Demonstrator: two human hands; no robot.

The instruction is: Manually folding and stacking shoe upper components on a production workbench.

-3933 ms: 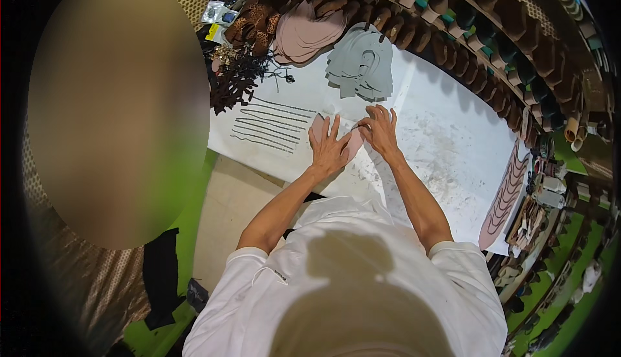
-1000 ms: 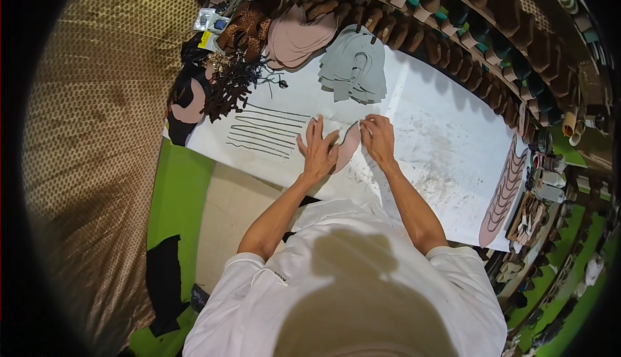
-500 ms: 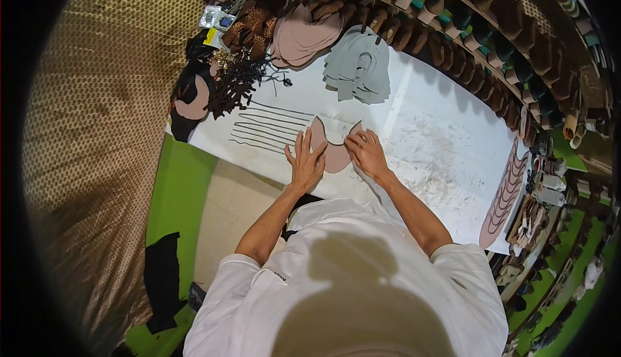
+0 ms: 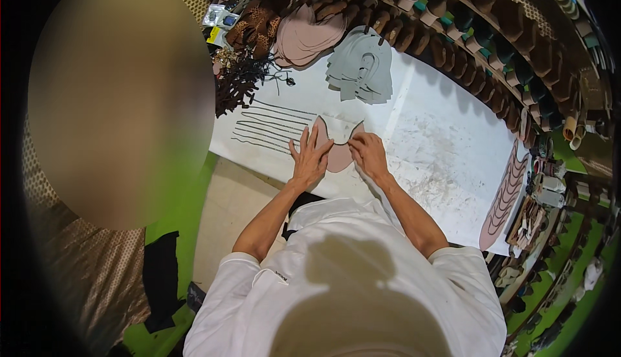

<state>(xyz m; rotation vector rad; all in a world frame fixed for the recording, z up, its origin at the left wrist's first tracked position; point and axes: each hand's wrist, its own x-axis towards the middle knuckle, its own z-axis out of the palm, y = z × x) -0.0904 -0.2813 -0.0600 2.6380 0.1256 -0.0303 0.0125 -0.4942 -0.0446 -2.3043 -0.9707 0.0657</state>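
A pink U-shaped shoe-upper piece lies on the white-covered table in front of me. A thin dark strip follows its inner curve. My left hand rests open on the piece's left side, fingers spread and thumb near the inner edge. On the right side, my right hand is closed, its fingertips pinching the dark strip at the curve. Several similar dark strips are laid out in rows left of my left hand.
Grey-green cut pieces and pink cut pieces are piled at the back. A tangle of dark cords sits back left. Overlapping trimmed pink pieces line the right edge. Shelves of shoes curve behind the table.
My left thumb has come up to the inner edge of the pink piece. My right fingertips have shifted slightly along the curve. A large blurred patch now covers the left side.
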